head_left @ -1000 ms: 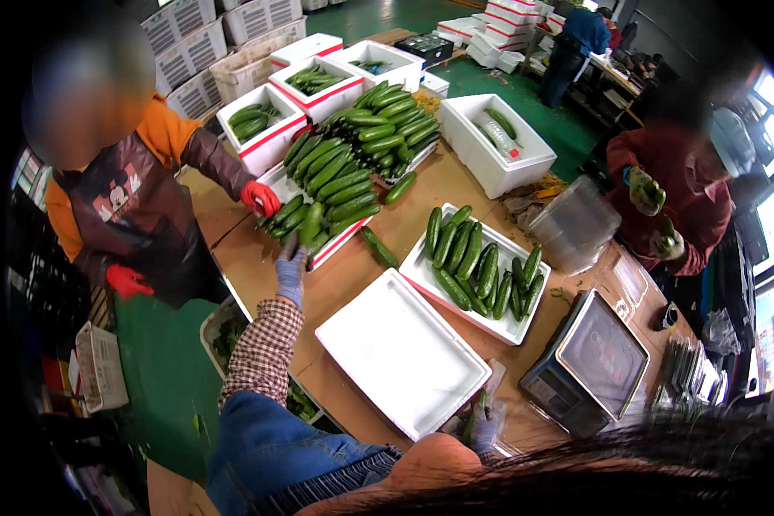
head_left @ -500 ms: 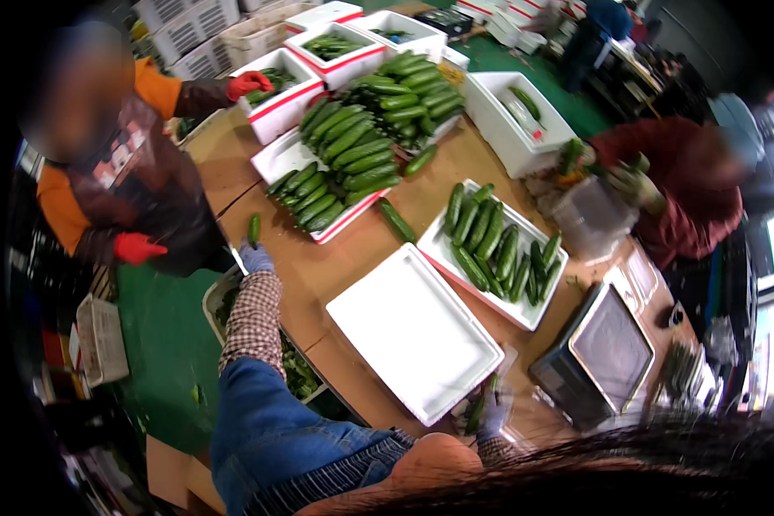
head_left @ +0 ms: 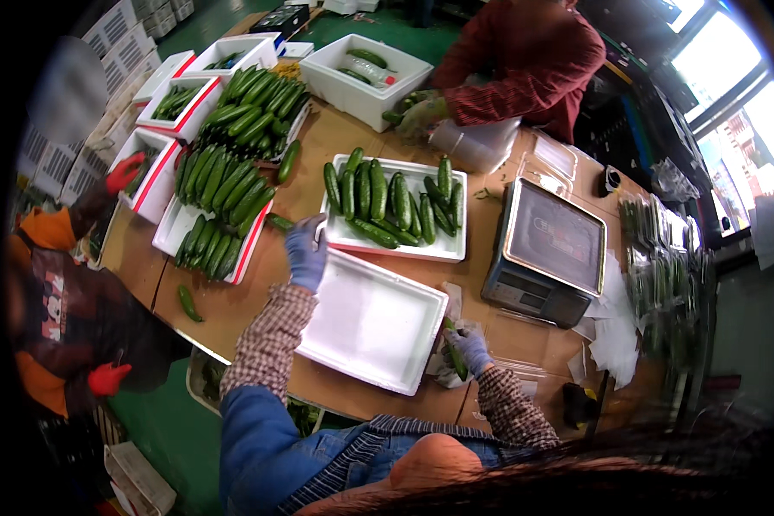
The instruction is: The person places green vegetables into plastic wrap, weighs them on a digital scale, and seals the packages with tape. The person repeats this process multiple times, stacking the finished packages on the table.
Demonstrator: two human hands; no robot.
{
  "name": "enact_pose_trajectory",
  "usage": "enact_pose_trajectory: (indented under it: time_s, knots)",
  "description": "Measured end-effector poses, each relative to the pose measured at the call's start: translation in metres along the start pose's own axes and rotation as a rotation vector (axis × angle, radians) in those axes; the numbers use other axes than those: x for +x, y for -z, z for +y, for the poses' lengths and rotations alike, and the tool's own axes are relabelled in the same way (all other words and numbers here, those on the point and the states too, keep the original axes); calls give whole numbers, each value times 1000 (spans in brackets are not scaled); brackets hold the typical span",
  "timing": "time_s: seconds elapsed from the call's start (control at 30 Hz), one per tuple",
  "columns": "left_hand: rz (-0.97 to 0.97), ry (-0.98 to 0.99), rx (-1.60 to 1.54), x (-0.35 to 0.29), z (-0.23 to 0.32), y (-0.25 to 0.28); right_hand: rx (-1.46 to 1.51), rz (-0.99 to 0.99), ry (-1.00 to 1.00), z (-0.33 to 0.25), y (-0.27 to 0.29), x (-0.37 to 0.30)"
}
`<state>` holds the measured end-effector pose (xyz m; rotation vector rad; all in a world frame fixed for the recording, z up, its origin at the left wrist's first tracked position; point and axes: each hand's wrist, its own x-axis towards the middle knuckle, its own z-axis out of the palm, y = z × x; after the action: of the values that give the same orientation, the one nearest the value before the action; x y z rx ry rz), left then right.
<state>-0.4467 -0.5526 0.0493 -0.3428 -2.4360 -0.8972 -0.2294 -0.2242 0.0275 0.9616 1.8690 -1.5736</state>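
Observation:
My left hand (head_left: 306,254), in a bluish glove, is at the far left corner of a white foam tray (head_left: 365,322) whose white bottom shows. Its fingers are bent around a thin pale thing I cannot make out, beside the end of a cucumber (head_left: 279,223) lying on the table. My right hand (head_left: 469,347), gloved too, grips a cucumber (head_left: 455,351) to the right of this tray, over crumpled clear plastic. Beyond it, a second foam tray (head_left: 334,225) holds several cucumbers. Farther left, cucumbers are piled high on a red-edged tray (head_left: 168,236).
A scale (head_left: 542,249) stands at the right, with bagged cucumbers (head_left: 662,258) past it. One cucumber (head_left: 189,303) lies by the left table edge. A co-worker in red (head_left: 525,69) handles plastic at the far side; another with red gloves (head_left: 109,378) stands left. White foam boxes (head_left: 365,82) line the back.
My left hand has moved from the left table edge across to the tray's far corner, next to a lying cucumber. My right hand still grips its cucumber. The view has turned right.

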Motion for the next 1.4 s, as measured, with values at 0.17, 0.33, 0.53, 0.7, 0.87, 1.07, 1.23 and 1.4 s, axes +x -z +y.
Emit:
enact_pose_trajectory:
  time_s: [0.17, 0.33, 0.53, 0.7, 0.87, 1.07, 1.23, 1.4]
  knots:
    - [-301, 317, 242, 56, 45, -111, 124, 22, 56, 36, 7, -23]
    - [-500, 580, 563, 96, 97, -131, 299, 10, 10, 36, 0, -76]
    - [-634, 504, 688, 99, 84, -138, 315, 36, 78, 43, 0, -95]
    - [-611, 450, 545, 98, 87, -132, 378, 23, 123, 50, 25, -109]
    - [-279, 188, -9, 52, 62, -120, 565, 215, 128, 96, 72, -138]
    - [-687, -305, -594, -104, 260, -83, 828, 631, 122, 154, 150, -162]
    - [-1197, -427, -319, -206, 382, -71, 903, 705, 225, 179, 182, -177]
    - [-1149, -784, -119, -287, 375, -98, 208, 851, 292, 218, 195, -176]
